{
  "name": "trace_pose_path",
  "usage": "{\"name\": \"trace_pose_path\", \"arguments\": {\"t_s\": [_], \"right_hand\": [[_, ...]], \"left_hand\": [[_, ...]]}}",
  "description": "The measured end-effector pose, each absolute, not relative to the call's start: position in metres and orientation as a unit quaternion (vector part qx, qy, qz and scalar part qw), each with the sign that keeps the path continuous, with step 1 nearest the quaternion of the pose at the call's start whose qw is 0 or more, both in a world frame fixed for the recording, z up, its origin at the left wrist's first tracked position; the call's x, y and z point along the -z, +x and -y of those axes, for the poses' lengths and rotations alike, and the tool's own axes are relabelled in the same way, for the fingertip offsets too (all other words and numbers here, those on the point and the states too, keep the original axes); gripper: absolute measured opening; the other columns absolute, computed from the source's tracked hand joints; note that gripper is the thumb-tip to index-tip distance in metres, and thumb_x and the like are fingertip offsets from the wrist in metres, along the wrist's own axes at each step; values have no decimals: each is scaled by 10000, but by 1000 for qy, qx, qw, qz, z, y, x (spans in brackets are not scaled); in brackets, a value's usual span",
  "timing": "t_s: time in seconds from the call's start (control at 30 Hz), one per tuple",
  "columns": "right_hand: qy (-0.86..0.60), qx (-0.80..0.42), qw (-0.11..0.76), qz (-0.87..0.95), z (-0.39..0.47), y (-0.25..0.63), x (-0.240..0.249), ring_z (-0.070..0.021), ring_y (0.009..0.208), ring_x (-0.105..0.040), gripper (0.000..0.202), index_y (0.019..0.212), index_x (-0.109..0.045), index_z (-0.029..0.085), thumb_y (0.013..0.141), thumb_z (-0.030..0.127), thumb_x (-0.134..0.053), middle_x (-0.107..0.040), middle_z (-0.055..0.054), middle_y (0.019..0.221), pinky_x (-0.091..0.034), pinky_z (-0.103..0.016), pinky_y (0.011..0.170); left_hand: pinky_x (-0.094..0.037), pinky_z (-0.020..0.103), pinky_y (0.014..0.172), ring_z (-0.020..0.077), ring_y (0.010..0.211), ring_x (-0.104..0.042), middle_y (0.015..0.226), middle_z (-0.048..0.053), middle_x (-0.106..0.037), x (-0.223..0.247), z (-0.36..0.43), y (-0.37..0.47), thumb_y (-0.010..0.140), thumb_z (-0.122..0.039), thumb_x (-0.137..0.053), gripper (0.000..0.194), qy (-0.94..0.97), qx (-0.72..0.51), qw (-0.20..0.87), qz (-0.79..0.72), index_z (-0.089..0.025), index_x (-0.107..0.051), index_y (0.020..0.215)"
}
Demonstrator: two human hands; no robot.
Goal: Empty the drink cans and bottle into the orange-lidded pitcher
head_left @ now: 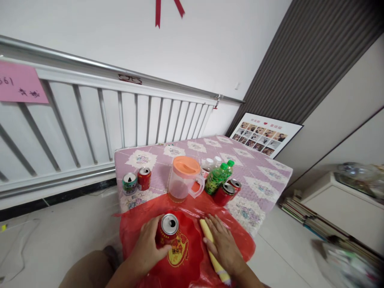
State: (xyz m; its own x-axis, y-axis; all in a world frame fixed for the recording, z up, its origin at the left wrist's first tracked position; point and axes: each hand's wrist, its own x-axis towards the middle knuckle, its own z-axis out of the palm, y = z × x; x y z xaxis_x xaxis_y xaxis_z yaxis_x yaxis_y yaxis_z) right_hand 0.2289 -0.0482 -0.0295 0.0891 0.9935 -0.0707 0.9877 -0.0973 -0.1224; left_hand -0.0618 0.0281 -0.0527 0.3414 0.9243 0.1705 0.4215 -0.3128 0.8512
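Observation:
My left hand (151, 242) is wrapped round a red drink can (169, 225), its opened silver top facing up. The can stands upright over a red tray (192, 256) with a scalloped rim and a gold printed design; whether its base touches the tray is hidden. My right hand (223, 244) lies flat to the right of the tray, fingers stretched out over the red plastic sheet (244, 240). Its thumb rests across a long yellow roll (211, 250), which looks like folded cloth. Just beyond both hands stands a clear plastic jug (180, 182) with an orange lid and some liquid inside.
A green can (130, 184) and another red can (144, 179) stand at the left. Green-capped bottles (217, 179), clear bottles and two red cans (224, 195) cluster right of the jug. A radiator (144, 116) runs behind the table; a photo board (264, 134) leans at the back right.

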Motion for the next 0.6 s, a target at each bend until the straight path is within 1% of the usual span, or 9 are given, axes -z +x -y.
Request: {"name": "trace_pose_path", "arguments": {"t_s": [0.1,0.23,0.3,0.37,0.43,0.47,0.53,0.6], "right_hand": [[-732,-69,35,677,48,232,32,-294,1454,-189,693,1490,-297,258,904,625,-339,-270,-76,1573,-261,-536,1137],[-725,-88,50,681,47,236,30,-297,1451,-200,698,1485,-319,213,906,602,-358,-280,-102,1566,-264,-529,1139],[-733,-88,57,672,48,234,24,-308,1451,-195,688,1477,-338,209,903,587,-374,-291,-107,1561,-262,-560,1129],[-752,-58,78,652,52,228,15,-326,1446,-203,661,1448,-394,213,890,566,-410,-326,-104,1546,-254,-590,1121],[-764,-22,119,634,56,217,6,-322,1412,-291,603,1398,-466,206,884,521,-434,-411,-109,1496,-280,-559,1124],[-763,-16,143,630,60,211,3,-308,1369,-372,571,1372,-495,196,887,490,-433,-469,-118,1449,-317,-515,1120],[-761,-39,188,619,67,195,1,-282,1248,-520,530,1336,-524,176,894,445,-407,-564,-141,1339,-417,-437,1069],[-755,-76,220,613,77,180,6,-273,1154,-593,497,1317,-534,197,883,408,-416,-619,-129,1253,-485,-404,1006]], "left_hand": [[-356,518,1089,328,1245,-510,1329,128,-575,56,-28,-62,616,-241,-713,717,736,-345,358,-459,-220,-497,1299],[-375,496,1086,318,1245,-512,1324,117,-577,58,-27,-63,619,-249,-719,699,734,-353,357,-458,-210,-505,1284],[-388,490,1081,318,1242,-518,1318,119,-581,60,-26,-64,623,-265,-726,700,724,-364,365,-458,-197,-502,1282],[-392,490,1080,317,1239,-523,1316,122,-582,63,-26,-65,623,-277,-737,706,711,-377,375,-459,-193,-496,1282],[-389,491,1085,313,1238,-528,1320,125,-579,66,-26,-67,623,-282,-747,727,699,-387,388,-459,-193,-479,1293],[-388,490,1087,310,1236,-531,1321,127,-578,67,-26,-67,625,-282,-749,739,693,-389,396,-460,-192,-468,1303],[-386,489,1091,306,1233,-536,1319,134,-578,69,-26,-69,625,-281,-752,760,681,-389,409,-466,-184,-449,1316],[-379,490,1097,304,1234,-536,1321,136,-577,72,-26,-70,626,-275,-754,758,673,-393,415,-469,-182,-451,1314]]}}
